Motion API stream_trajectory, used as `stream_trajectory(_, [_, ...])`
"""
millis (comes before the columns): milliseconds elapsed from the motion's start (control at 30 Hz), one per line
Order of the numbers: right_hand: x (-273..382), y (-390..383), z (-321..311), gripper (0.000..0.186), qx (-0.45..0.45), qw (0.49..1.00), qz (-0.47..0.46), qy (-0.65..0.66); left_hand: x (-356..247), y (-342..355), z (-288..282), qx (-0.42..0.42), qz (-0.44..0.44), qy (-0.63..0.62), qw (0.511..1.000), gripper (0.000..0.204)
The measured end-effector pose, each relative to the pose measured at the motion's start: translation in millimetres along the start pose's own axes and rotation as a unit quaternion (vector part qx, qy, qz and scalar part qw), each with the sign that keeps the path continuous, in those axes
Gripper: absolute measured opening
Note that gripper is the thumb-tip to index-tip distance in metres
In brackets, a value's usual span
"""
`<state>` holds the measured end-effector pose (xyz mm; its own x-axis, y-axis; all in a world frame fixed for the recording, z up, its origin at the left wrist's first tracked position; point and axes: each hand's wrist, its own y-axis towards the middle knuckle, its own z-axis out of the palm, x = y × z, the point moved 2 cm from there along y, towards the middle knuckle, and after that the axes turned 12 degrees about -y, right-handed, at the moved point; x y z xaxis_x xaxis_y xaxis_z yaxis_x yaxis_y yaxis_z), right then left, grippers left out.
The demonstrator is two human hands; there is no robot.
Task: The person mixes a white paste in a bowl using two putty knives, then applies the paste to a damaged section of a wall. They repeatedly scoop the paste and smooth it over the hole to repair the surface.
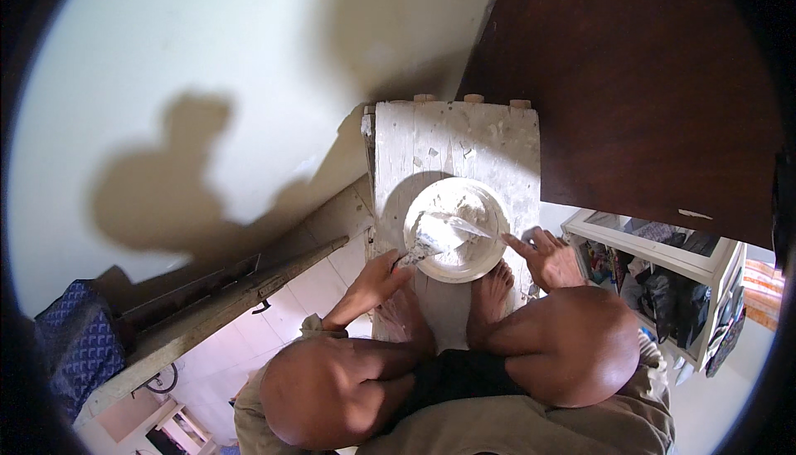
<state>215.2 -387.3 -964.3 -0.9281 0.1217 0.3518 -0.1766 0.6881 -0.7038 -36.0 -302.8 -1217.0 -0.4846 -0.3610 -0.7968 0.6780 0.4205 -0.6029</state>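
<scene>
A round pale bucket (410, 249) with white powder or paste (474, 204) in it stands between my feet on a worn wooden board. My left hand (381, 277) is closed at the bucket's left rim on the handle of a trowel (424, 244). The trowel's white-smeared blade lies over the paste. At the right rim is my right hand (549, 260), its index finger stretched toward the bucket and the other fingers bent. A thin flat blade (474, 228) runs from that fingertip over the paste. Its grip is hidden, and its exact kind is unclear.
My bare feet (491, 296) rest on the board (514, 144), close to the bucket. A dark brown panel (630, 82) rises at the right, above a white cabinet (705, 258). A wooden beam (240, 299) and a blue patterned cloth (79, 335) are at the left.
</scene>
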Motion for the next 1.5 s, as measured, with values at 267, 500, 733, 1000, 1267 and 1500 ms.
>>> stream_trajectory(267, [-86, 60, 141, 0.043, -0.127, 0.986, 0.052, -0.099, -10, 3, 7, -0.007, 0.053, 0.005, 0.999, 0.042])
stream_trajectory(500, [-88, 76, 141, 0.061, -0.188, 0.971, -0.029, -0.148, 10, 9, 4, -0.03, 0.089, 0.036, 0.995, 0.038])
stream_trajectory(733, [-70, 48, 116, 0.064, -0.178, 0.973, -0.044, -0.142, 2, 15, 8, -0.01, 0.077, 0.073, 0.994, 0.042])
stream_trajectory(1000, [-89, 88, 161, 0.067, -0.196, 0.96, -0.085, -0.18, -11, 8, 11, -0.022, 0.084, 0.131, 0.988, 0.04])
stream_trajectory(1267, [-78, 148, 186, 0.063, -0.257, 0.923, -0.122, -0.258, -20, 14, 24, -0.017, 0.082, 0.158, 0.984, 0.035])
stream_trajectory(1500, [-49, 116, 115, 0.047, -0.235, 0.922, -0.166, -0.259, -28, 5, 23, -0.03, 0.066, 0.163, 0.984, 0.036])
